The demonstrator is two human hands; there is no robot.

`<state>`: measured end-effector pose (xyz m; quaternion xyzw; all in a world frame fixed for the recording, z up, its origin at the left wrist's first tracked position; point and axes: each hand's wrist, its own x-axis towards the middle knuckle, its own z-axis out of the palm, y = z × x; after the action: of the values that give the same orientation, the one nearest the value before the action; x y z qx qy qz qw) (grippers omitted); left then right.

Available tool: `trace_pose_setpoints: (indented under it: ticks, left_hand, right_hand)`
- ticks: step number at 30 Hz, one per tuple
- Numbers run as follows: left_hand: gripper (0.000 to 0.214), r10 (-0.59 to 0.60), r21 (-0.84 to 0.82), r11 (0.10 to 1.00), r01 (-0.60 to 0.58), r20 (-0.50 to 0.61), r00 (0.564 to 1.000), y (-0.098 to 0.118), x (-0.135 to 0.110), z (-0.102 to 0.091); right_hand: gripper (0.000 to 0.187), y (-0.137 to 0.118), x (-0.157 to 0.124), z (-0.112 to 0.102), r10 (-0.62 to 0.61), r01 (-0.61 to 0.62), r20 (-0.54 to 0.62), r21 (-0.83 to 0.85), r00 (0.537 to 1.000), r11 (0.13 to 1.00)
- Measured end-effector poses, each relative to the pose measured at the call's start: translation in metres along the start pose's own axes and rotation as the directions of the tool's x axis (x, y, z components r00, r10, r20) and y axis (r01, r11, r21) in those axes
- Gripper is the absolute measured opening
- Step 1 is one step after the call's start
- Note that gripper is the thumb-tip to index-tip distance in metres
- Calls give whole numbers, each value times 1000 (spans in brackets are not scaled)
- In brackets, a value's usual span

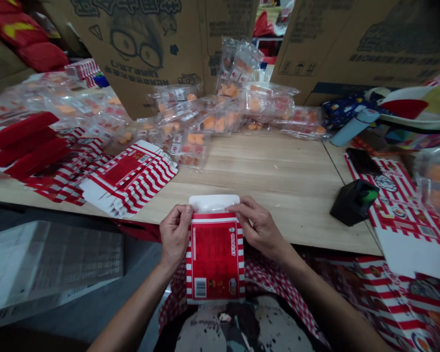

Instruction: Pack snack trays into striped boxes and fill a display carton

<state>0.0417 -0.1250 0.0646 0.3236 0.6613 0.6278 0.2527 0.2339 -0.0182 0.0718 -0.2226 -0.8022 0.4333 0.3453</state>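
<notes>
Left hand [174, 234] pinches striped carton [216, 254] by left edge; right hand [259, 224] half-curled at its flap end, grip unclear | carton between them, at table [271, 171] near edge, long axis pointing tableward | both equally near

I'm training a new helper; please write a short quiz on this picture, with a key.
1. How many hands touch the central red-and-white carton: A) none, B) one, C) two?
2. True or false: the black holder sits left of it.
3. Fill in: behind the clear packets stand brown panels of ____.

Key: 1. C, left hand and right hand. 2. False; the black holder is to its right. 3. Cardboard.
</notes>
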Motion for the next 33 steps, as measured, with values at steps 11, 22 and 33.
trace_pose_setpoints:
  ticks: [11,22,33]
  left_hand:
    - [42,-303,-366,863,347,174,937,10,8,0]
    - [36,-286,-380,870,315,132,949,8,20,9]
    - [34,-238,-290,891,349,356,904,-8,8,15]
  right_hand:
    - [31,3,-7,20,196,-154,-166,236,966,959]
    - [20,14,22,13,62,-54,-123,69,990,996]
    - [15,23,1,-24,154,-184,167,180,974,966]
